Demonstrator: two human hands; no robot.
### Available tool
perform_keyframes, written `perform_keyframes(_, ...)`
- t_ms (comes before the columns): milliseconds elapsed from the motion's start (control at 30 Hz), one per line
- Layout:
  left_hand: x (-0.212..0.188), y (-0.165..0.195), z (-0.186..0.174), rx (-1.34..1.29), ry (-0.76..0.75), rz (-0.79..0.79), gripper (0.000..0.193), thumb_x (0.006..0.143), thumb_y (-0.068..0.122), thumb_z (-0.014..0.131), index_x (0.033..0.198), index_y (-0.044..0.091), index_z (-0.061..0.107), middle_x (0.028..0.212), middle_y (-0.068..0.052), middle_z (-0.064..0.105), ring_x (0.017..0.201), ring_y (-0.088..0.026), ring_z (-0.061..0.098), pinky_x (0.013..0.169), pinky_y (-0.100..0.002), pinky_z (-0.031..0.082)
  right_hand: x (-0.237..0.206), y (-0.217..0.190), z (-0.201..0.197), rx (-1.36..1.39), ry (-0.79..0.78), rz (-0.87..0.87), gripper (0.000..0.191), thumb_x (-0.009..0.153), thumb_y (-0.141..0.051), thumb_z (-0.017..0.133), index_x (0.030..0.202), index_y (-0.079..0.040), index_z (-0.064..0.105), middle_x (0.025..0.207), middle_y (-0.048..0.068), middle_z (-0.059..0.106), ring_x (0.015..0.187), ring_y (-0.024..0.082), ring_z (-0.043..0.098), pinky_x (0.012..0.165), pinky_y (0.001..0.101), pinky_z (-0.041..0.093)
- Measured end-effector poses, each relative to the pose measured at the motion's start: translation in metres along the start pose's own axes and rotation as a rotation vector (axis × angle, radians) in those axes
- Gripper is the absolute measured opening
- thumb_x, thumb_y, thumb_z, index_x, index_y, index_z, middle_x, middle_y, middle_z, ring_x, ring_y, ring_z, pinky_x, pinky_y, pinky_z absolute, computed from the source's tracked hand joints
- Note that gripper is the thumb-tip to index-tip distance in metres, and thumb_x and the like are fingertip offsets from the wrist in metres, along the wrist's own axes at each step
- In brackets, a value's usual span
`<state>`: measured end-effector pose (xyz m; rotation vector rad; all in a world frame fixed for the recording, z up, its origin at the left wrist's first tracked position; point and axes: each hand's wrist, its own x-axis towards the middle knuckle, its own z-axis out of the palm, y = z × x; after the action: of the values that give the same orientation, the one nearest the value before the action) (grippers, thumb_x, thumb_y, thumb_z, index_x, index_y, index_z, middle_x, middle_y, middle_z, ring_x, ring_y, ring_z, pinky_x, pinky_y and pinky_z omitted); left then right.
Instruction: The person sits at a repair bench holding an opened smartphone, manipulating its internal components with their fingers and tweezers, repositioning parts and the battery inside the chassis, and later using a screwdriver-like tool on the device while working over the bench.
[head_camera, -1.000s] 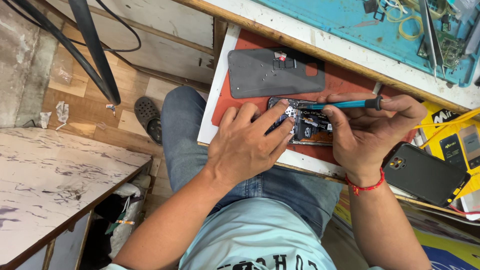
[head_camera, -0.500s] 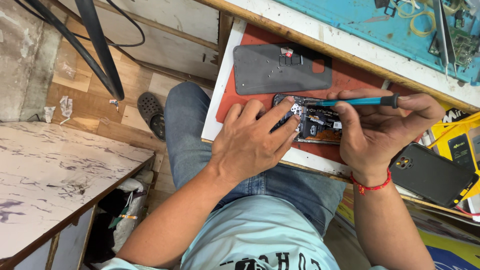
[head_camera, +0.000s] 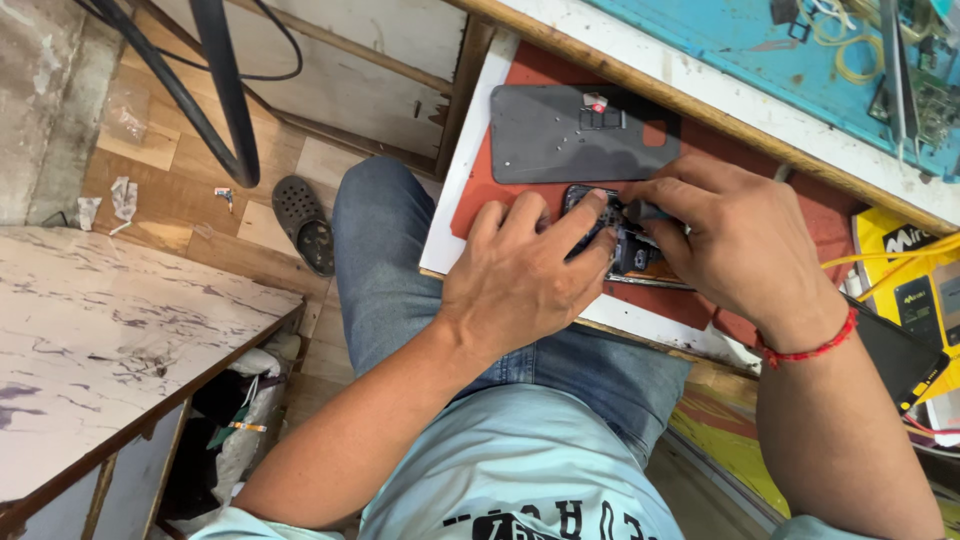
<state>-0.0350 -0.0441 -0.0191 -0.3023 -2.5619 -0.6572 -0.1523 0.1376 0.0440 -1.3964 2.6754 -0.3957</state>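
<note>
My left hand (head_camera: 520, 275) lies flat over the near end of the opened phone (head_camera: 625, 240), fingers spread and pressing it down onto the red mat (head_camera: 800, 205), index tip up by its top edge. My right hand (head_camera: 735, 245) has rolled over the work: half a second ago the teal screwdriver lay level across the phone with its whole shaft showing, and now only a dark bit of the screwdriver (head_camera: 640, 212) peeks out between thumb and fingers, pinched tight and pointing down into the circuitry. So I read this as the tip going from lying idle to being set onto a screw, though the tip itself is hidden under my fingers. The phone sits where it was, on the mat at the front of the white tray (head_camera: 445, 215), just below the grey back cover (head_camera: 580, 135), which lies apart and untouched. A second dark phone (head_camera: 895, 355) rests to the right of my wrist.
</note>
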Motion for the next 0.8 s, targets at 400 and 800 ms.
perform_keyframes(400, -0.004, -0.003, 0.005, -0.019, 0.016, 0.008, 0.018, 0.09, 0.027, 0.076, 0.104, 0.017, 0.078, 0.131, -0.001, 0.068, 0.087, -0.02, 0.054, 0.074, -0.036, 0.042, 0.01, -0.003, 0.0, -0.239, -0.034, -0.19, 0.035, 0.077, -0.006, 0.074, 0.111, -0.013, 0.077, 0.099, 0.002, 0.071, 0.081, 0.027, 0.069, 0.061, 0.0392, 0.053)
perform_keyframes(800, -0.007, -0.006, 0.005, -0.047, 0.018, 0.01, 0.023, 0.09, 0.029, 0.077, 0.108, 0.015, 0.077, 0.133, -0.002, 0.067, 0.087, -0.022, 0.055, 0.071, -0.037, 0.042, -0.004, 0.013, 0.024, 0.062, 0.028, 0.04, 0.014, 0.089, -0.004, 0.071, 0.102, -0.007, 0.066, 0.1, 0.009, 0.066, 0.089, 0.031, 0.067, 0.075, 0.0415, 0.054)
